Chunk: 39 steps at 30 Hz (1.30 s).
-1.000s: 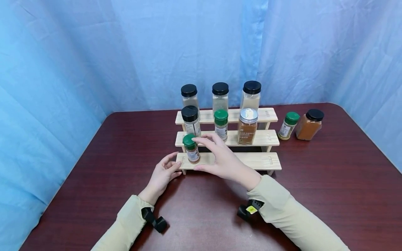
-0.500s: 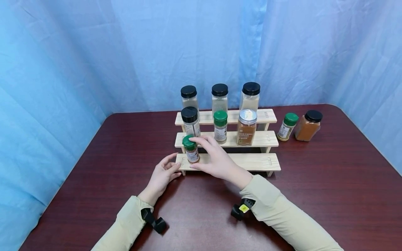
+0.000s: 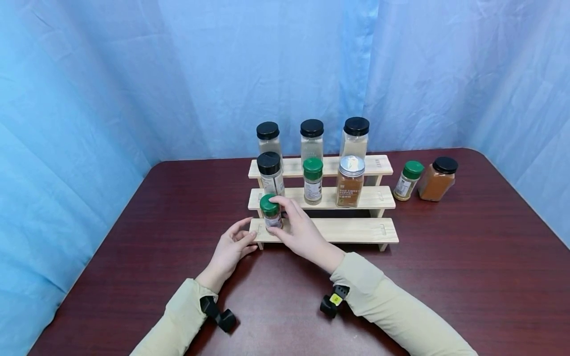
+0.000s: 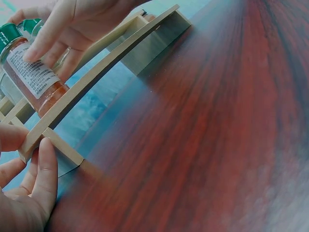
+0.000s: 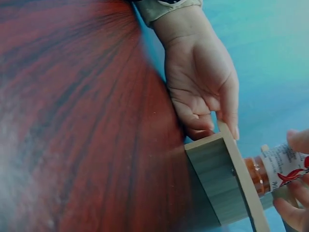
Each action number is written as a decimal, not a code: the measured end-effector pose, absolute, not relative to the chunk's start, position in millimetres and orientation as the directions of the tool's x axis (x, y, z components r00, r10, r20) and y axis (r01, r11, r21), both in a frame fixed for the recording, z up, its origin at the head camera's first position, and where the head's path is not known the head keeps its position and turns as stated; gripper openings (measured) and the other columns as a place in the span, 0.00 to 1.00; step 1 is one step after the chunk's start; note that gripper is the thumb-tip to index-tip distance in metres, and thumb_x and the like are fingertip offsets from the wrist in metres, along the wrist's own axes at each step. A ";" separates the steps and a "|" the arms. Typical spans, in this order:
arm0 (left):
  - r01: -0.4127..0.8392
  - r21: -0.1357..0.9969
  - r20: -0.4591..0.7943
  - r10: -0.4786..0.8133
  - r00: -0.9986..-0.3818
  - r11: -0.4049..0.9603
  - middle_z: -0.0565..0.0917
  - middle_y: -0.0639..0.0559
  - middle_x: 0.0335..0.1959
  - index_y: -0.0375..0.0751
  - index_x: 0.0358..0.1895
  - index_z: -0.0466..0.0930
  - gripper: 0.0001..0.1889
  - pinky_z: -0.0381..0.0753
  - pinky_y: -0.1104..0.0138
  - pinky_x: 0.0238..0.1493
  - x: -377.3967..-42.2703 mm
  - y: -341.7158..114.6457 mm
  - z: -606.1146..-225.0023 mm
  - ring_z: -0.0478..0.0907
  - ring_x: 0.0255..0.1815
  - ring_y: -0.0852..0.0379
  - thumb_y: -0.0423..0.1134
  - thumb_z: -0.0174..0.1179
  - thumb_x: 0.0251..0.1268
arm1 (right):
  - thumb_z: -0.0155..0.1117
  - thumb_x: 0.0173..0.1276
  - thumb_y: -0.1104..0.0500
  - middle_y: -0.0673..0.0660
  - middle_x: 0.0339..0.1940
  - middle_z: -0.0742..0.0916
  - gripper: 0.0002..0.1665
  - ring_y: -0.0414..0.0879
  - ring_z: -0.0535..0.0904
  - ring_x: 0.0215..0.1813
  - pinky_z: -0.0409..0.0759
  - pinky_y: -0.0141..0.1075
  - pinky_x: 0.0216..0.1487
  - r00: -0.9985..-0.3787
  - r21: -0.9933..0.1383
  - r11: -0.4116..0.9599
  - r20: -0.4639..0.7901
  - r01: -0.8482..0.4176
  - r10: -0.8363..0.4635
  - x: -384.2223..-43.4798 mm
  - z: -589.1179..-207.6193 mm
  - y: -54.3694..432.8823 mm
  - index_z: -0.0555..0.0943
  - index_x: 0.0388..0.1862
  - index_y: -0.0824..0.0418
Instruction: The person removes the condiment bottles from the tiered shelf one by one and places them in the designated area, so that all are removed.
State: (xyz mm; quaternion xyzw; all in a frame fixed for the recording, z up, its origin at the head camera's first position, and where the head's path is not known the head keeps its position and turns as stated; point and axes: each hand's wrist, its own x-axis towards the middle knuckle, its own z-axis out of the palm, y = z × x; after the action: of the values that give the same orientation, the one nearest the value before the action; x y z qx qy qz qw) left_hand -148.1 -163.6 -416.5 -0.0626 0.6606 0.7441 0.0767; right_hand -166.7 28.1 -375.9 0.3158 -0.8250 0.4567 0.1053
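Note:
A small green-lidded spice jar point(image 3: 269, 206) with reddish contents stands upright at the left end of the bottom step of a three-step wooden spice rack point(image 3: 345, 230). My right hand point(image 3: 304, 236) holds this jar, its thumb on the label and its fingers by the lid and far side. In the left wrist view, the thumb presses the printed label point(image 4: 31, 70). My left hand point(image 3: 225, 253) pinches the left end of the same step, thumb above and fingers beneath. The right wrist view shows the jar's base point(image 5: 257, 176) against the board, touching or nearly so.
The middle step bears a black-lidded jar point(image 3: 271, 173), a green-lidded jar point(image 3: 313, 183) and a silver-lidded jar point(image 3: 350, 185). Three black-lidded jars line the top step. Right of the rack, a green-lidded jar point(image 3: 407, 182) and a brown-filled jar point(image 3: 437, 180) stand on the table point(image 3: 481, 247).
My right hand has moved left and closed in on the green-lidded jar, its thumb now over the label. The jar has shifted very slightly. My left hand stays at the rack's end.

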 end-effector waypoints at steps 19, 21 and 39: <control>-0.203 0.973 -0.201 0.037 -0.979 -0.111 0.75 0.58 0.28 0.34 0.69 0.59 0.26 0.80 0.76 0.34 -147.3 -161.6 -415.1 0.76 0.28 0.67 0.26 0.51 0.68 | 0.65 0.60 0.71 0.63 0.55 0.76 0.33 0.53 0.77 0.55 0.81 0.40 0.53 -0.772 -0.729 0.296 0.488 -0.617 -0.408 -163.7 -381.0 34.5 0.63 0.61 0.59; -0.202 0.973 -0.199 0.038 -0.979 -0.111 0.75 0.58 0.28 0.34 0.69 0.59 0.27 0.80 0.76 0.34 -147.1 -161.5 -415.2 0.76 0.28 0.67 0.26 0.51 0.68 | 0.65 0.60 0.70 0.63 0.55 0.76 0.33 0.53 0.77 0.54 0.81 0.40 0.53 -0.776 -0.740 0.286 0.480 -0.609 -0.410 -162.5 -381.1 36.8 0.63 0.61 0.59; -0.195 0.974 -0.193 0.026 -0.981 -0.113 0.75 0.60 0.27 0.34 0.69 0.59 0.27 0.80 0.77 0.34 -147.5 -162.7 -416.0 0.75 0.28 0.69 0.26 0.51 0.68 | 0.67 0.58 0.71 0.64 0.55 0.77 0.34 0.54 0.77 0.50 0.83 0.40 0.48 -0.735 -0.741 0.224 0.485 -0.633 -0.475 -149.4 -378.6 72.4 0.64 0.61 0.60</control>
State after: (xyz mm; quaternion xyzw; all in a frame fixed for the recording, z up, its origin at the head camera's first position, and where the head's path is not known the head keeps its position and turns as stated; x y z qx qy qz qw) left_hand -147.5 -162.7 -416.0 -0.0639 0.6617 0.7433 0.0744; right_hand -149.4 72.4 -378.6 0.3559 -0.7785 0.5112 0.0777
